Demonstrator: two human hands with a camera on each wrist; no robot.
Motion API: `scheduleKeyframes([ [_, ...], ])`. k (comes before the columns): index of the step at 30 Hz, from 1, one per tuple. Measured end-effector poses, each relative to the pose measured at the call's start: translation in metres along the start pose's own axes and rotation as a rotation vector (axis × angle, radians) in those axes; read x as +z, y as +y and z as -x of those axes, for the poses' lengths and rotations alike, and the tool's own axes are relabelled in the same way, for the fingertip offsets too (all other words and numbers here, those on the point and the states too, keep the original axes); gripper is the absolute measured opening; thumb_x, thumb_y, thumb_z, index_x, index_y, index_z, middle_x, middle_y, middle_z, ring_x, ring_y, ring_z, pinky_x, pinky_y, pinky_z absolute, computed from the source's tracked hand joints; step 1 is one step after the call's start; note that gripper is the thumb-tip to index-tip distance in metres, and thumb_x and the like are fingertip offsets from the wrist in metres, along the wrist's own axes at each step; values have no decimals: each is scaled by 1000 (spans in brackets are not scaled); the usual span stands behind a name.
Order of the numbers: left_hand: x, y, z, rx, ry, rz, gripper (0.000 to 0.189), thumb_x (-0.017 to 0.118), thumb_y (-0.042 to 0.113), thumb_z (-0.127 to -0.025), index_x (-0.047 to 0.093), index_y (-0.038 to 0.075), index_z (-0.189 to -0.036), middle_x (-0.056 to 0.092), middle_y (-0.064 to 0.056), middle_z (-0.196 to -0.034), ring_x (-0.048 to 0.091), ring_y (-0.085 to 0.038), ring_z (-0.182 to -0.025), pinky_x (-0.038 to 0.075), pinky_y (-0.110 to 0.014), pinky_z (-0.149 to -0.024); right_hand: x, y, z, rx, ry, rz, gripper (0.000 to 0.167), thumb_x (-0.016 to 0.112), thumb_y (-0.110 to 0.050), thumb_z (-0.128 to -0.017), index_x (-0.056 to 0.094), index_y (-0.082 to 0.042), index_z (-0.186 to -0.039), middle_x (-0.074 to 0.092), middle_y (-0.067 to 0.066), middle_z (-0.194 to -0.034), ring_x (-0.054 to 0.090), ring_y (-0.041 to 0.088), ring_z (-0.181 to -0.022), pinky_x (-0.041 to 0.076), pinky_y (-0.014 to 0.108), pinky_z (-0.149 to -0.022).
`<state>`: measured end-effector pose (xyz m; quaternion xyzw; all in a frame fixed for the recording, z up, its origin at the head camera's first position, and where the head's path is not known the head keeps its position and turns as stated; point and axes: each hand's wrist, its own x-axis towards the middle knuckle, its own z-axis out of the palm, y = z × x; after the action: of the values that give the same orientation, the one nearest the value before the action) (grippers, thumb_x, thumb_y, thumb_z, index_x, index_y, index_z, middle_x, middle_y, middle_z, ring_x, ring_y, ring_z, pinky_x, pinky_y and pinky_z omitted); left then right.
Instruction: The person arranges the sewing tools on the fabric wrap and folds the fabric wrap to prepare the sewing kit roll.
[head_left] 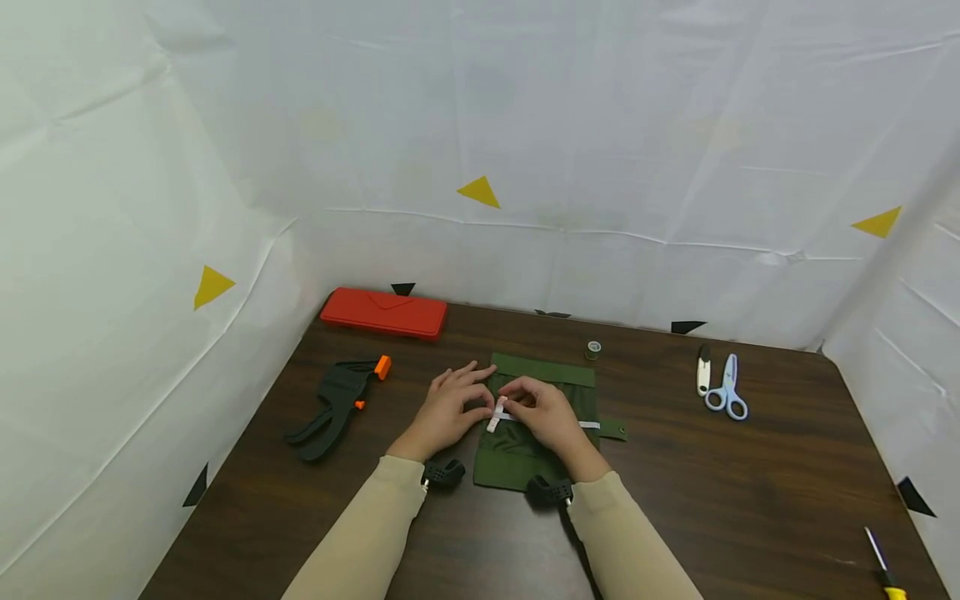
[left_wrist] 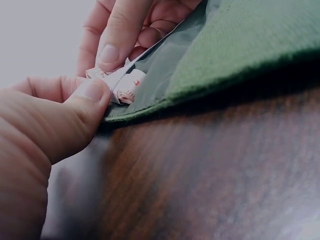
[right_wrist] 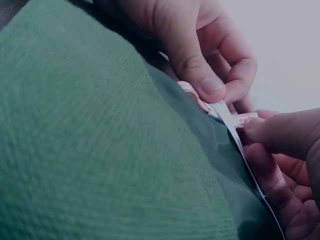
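A green fabric pouch (head_left: pixel 510 471) lies unfolded on the dark wooden table, a white elastic band (head_left: pixel 589 424) running across it. Tucked under the band near the left edge is a folded tape measure (head_left: pixel 493 422), white and pinkish with printed marks. The left hand (head_left: pixel 447 414) pinches the band beside the tape with thumb and index finger, its other fingers spread over the pouch. From the other side, the right hand (head_left: pixel 550 417) pinches the far end of the tape. In the left wrist view the folded tape (left_wrist: pixel 131 85) shows between both hands, beneath the band.
A red case (head_left: pixel 382 313) and a black clamp (head_left: pixel 337 408) with orange tips lie to the left. Behind the pouch stands a small thread spool (head_left: pixel 592 351). Farther right are thread snips (head_left: pixel 703 375), blue scissors (head_left: pixel 725 397) and, near the front, a screwdriver (head_left: pixel 885 571).
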<state>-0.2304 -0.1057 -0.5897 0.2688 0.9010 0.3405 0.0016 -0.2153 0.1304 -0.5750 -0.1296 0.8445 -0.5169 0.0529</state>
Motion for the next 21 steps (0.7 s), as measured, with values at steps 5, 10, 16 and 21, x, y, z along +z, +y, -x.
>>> scheduleKeyframes([
  [5,0,2,1,-13,-2,3,8,76,35,-103,72,30,-107,51,2,-170,31,-30,-167,13,-67,-135,-1,1,0,3,-5,-11,17,77,-23,-104,78,-21,-121,79,-2,-111,71,14,-91,59,34,-80],
  [10,-1,4,0,-33,-19,-17,39,81,43,-100,68,28,-133,50,2,-170,33,-28,-166,13,-66,-135,-1,2,1,7,-8,8,17,76,-22,-105,80,-23,-121,77,-1,-121,71,14,-96,60,39,-86],
  [16,0,6,-1,-41,-99,-165,95,83,70,-87,51,24,-163,36,4,-178,27,-25,-169,13,-65,-136,-1,3,2,14,-15,37,18,76,-25,-105,81,-27,-123,75,-4,-122,71,13,-102,60,40,-91],
  [21,0,8,0,-40,-137,-229,108,80,78,-83,45,21,-168,24,3,-183,22,-24,-171,10,-64,-137,-2,3,2,7,-29,18,21,75,-25,-106,81,-24,-125,74,-5,-119,69,14,-101,59,40,-89],
])
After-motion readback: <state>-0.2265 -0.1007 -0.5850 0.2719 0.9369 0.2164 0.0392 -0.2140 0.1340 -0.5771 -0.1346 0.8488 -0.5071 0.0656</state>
